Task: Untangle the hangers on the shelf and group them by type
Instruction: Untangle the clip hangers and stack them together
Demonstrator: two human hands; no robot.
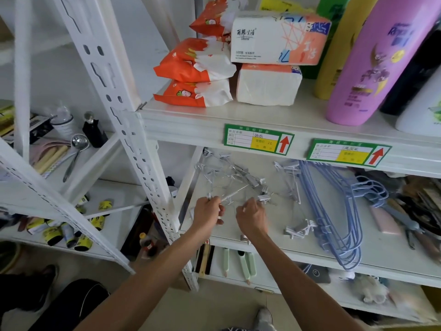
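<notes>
On the shelf (238, 242), both hands (208, 211) (250, 217) seemingly pinch tangled clip hangers (229, 177); hard pulling could bend wires.

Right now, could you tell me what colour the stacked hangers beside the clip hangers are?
The stacked hangers are pale blue; head view.

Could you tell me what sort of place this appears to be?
Probably a small shop: white metal shelving with green price labels on its edge, and tissue packs and a purple bottle stocked above.
</notes>
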